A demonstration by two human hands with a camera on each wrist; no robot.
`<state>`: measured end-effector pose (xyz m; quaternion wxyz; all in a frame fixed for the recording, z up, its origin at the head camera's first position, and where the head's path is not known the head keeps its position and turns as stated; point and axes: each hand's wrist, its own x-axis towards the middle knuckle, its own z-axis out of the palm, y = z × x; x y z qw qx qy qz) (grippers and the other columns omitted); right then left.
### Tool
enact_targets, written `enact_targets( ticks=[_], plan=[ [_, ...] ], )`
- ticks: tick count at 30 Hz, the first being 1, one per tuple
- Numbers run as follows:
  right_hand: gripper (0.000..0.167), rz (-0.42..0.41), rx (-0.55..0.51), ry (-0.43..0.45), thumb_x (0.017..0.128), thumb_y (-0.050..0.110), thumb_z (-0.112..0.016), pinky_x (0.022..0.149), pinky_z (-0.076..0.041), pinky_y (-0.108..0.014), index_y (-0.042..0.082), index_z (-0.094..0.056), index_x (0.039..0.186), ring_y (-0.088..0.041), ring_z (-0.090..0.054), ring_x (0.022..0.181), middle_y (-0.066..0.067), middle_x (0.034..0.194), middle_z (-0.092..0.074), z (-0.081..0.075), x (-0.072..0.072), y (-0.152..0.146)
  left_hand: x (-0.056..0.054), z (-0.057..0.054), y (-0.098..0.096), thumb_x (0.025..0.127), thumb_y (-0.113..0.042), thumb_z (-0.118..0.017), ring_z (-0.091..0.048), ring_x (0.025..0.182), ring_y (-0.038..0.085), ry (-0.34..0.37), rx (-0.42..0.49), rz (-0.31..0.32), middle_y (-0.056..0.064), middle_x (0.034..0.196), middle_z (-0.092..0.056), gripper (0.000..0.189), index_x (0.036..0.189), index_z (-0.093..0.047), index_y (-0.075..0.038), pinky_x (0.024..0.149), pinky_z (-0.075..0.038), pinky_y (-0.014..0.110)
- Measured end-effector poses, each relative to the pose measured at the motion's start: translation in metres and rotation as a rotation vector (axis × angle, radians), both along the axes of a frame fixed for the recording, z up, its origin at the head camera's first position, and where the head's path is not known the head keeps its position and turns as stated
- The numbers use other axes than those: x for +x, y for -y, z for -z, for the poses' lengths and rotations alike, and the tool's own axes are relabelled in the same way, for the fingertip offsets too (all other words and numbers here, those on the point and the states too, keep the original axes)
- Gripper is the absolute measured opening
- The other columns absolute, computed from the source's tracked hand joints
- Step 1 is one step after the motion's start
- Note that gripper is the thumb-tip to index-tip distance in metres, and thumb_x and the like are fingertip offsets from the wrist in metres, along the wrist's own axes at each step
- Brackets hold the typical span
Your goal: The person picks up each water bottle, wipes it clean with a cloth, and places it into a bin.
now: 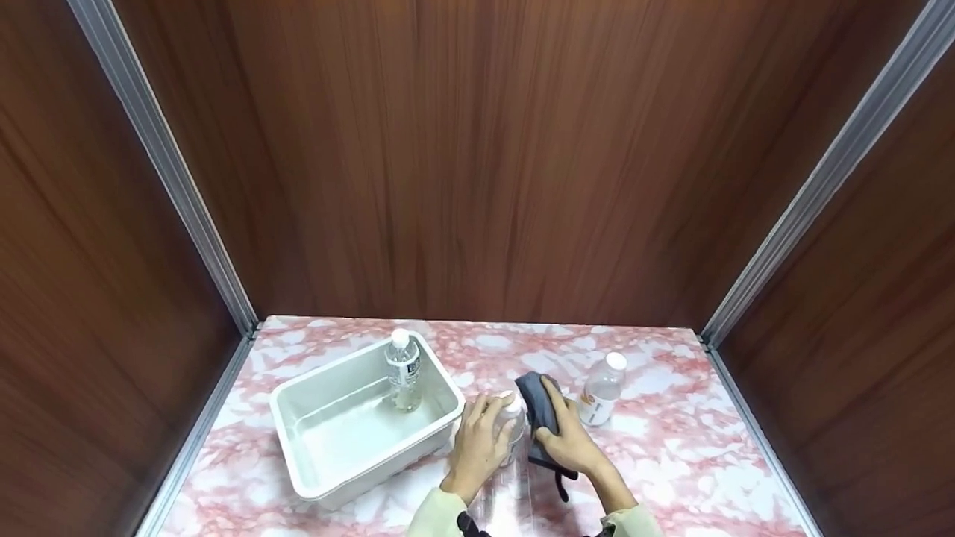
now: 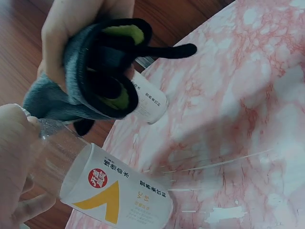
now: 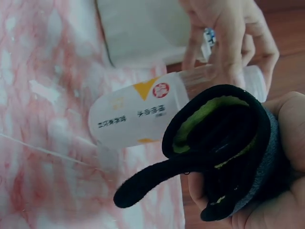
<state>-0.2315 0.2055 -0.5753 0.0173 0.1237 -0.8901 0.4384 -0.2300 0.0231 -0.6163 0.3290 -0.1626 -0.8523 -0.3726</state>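
Note:
My left hand [image 1: 477,444] grips the upper part of a clear plastic drink bottle [image 2: 119,188] with a white cap. The bottle stands on the table, its white label showing a yellow mark and a red round logo. Just to its right, my right hand [image 1: 571,441] holds a folded grey cloth [image 1: 534,395] with black edging and a lime-green inner side. A black strap [image 3: 143,183] hangs from the cloth's lower end. In the head view the cloth comes close beside the bottle's upper part. Fingers partly hide the bottle's neck.
Left of my hands sits a white rectangular bin [image 1: 388,473], with another clear bottle [image 1: 404,377] upright inside near its back right corner. A third capped bottle [image 1: 601,391] stands to the right of the cloth. Wood-patterned panels [image 1: 477,164] enclose the pink-and-white marbled table [image 1: 671,447].

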Motion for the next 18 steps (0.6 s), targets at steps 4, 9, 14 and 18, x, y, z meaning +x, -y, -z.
enact_targets(
  ticks=[4, 9, 14, 18],
  plan=[
    [0.088, -0.006, 0.010, -0.036, 0.080, 0.003, -0.062, 0.094, -0.045, -0.053, 0.010, -0.026, 0.161, -0.042, -0.046, 0.120, -0.041, 0.140, -0.038, -0.005, -0.001, 0.004, 0.001, -0.001, 0.002, 0.088, -0.021, -0.075, -0.061, 0.099, 0.021, -0.004, -0.007, 0.003, 0.000, 0.107, -0.066, 0.039, 0.127, -0.070, -0.019, 0.084, -0.055, 0.038],
    [0.089, -0.019, 0.006, -0.055, 0.080, 0.004, -0.063, 0.092, -0.046, -0.050, 0.012, -0.026, 0.161, -0.039, -0.050, 0.116, -0.039, 0.139, -0.039, -0.011, 0.001, 0.009, 0.000, 0.001, 0.002, 0.089, -0.021, -0.072, -0.060, 0.097, 0.019, -0.022, -0.009, 0.002, -0.002, 0.102, -0.064, 0.037, 0.126, -0.070, -0.020, 0.082, -0.054, 0.036],
    [0.090, -0.034, -0.002, -0.039, 0.080, 0.002, -0.064, 0.085, -0.049, -0.043, 0.014, -0.025, 0.161, -0.031, -0.054, 0.101, -0.039, 0.137, -0.038, -0.012, 0.003, 0.015, 0.000, -0.001, 0.002, 0.096, -0.025, -0.066, -0.062, 0.099, 0.018, -0.014, 0.008, 0.007, -0.004, 0.100, -0.065, 0.030, 0.126, -0.071, -0.023, 0.084, -0.055, 0.036],
    [0.090, -0.039, -0.011, -0.029, 0.081, 0.002, -0.064, 0.083, -0.050, -0.042, 0.013, -0.024, 0.161, -0.029, -0.056, 0.097, -0.042, 0.138, -0.035, -0.010, 0.004, 0.018, -0.001, -0.001, 0.002, 0.097, -0.025, -0.065, -0.063, 0.100, 0.020, -0.025, 0.004, 0.002, -0.003, 0.103, -0.067, 0.028, 0.125, -0.071, -0.023, 0.084, -0.056, 0.037]
  ],
)
